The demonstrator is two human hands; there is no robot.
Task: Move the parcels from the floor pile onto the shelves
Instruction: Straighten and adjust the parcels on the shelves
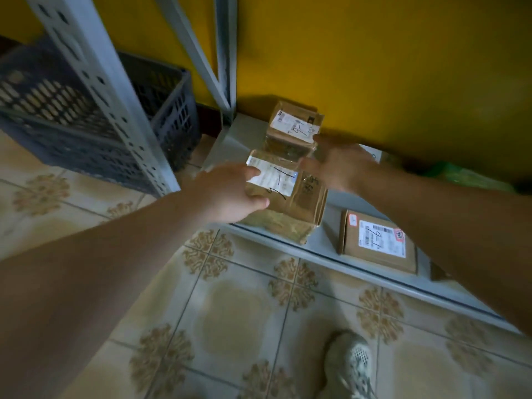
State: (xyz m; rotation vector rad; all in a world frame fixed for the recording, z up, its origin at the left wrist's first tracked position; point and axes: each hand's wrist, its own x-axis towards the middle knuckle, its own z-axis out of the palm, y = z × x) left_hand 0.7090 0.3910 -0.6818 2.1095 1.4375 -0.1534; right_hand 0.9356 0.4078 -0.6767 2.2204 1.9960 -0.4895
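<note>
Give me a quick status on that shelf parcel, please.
Left hand grips front parcel at bottom shelf edge. Right hand open beside it. Rear parcel close behind; flat parcel alongside.

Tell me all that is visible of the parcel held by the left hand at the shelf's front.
The parcel is a creased brown cardboard box under glossy clear tape. A white label with black handwritten marks lies on top. It sits askew at the front edge of the low grey shelf, just before another parcel. The left hand grips its left end, a fingertip on the label. The open right hand hovers by its far right corner; contact is unclear.
</note>
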